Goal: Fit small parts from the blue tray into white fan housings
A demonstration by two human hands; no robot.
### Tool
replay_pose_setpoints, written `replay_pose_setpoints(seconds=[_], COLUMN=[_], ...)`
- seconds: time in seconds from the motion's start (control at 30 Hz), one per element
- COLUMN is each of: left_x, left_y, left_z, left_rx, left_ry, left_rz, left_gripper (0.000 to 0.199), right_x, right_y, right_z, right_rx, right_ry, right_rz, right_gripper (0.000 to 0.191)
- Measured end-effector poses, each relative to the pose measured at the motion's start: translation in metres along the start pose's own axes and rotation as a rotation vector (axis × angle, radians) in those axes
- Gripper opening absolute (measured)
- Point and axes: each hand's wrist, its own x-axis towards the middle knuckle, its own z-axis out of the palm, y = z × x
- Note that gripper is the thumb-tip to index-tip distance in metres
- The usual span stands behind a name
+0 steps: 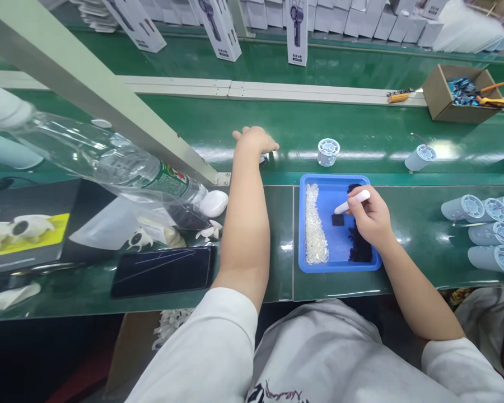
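White rectangular cardboard boxes (pixel 297 42): dark characters, too small for me.
White fabric shirt (pixel 319 352): dark cursive, I can't resolve it.
Green label (pixel 170 180) on clear plastic bottle (pixel 109 161): illegible.

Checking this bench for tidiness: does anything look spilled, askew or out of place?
Possibly the phone: it lies on the bench near loose white parts, where a likely personal item seems odd. No spill is evident.

The tray (pixel 340 268) is smooth plastic, the bench (pixel 424 238) glossy.
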Motion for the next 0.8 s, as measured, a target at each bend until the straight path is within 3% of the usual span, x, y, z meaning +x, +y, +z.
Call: replay_pose_setpoints(seconds=[0.1, 0.3, 0.8], left_x=[-0.007, -0.018, -0.074], left_y=[0.013, 0.022, 0.063], left_z=[-0.005, -0.014, -0.051], left_rx=[0.059, -0.005, -0.241], left_ry=[-0.010, -0.010, 0.079], left_rz=[-0.109, -0.129, -0.004], left_gripper=[0.054, 0.035, 0.029], right_x=[0.000, 0.000, 0.003], right_y=[0.001, 0.004, 0.000], right_z=[0.000, 0.000, -0.003], right_rx=[0.001, -0.004, -0.248], right_ry=[0.004, 0.012, 0.113], right_rz=[-0.006, -0.024, -0.193], right_gripper=[0.025, 0.020, 0.017])
